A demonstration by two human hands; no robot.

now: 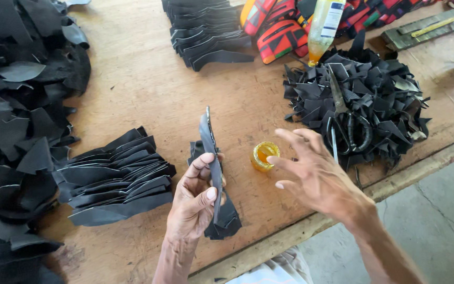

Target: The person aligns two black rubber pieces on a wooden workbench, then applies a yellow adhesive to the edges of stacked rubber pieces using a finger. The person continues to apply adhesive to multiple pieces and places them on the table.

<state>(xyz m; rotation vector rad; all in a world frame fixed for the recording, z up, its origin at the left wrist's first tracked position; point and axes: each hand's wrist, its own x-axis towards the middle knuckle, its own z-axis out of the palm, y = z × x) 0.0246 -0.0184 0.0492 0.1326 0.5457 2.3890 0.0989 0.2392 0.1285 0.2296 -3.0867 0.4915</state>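
My left hand [193, 197] grips a thin black leather piece [209, 142] edge-on, held upright over a small stack of black pieces [226, 218] on the wooden table [148, 79]. My right hand [311, 171] hovers empty with fingers spread, just right of a small round cup of yellow glue [263, 154]. Its fingertips sit close to the cup without touching it.
A fanned row of cut black pieces [116, 181] lies left of my left hand, and a big heap of black scraps [19, 121] fills the far left. Scissors [345, 118] rest on another scrap pile [363, 105] at right. A glue bottle [324, 26], colourful pieces [279, 37] and another black stack [206, 31] sit at the back.
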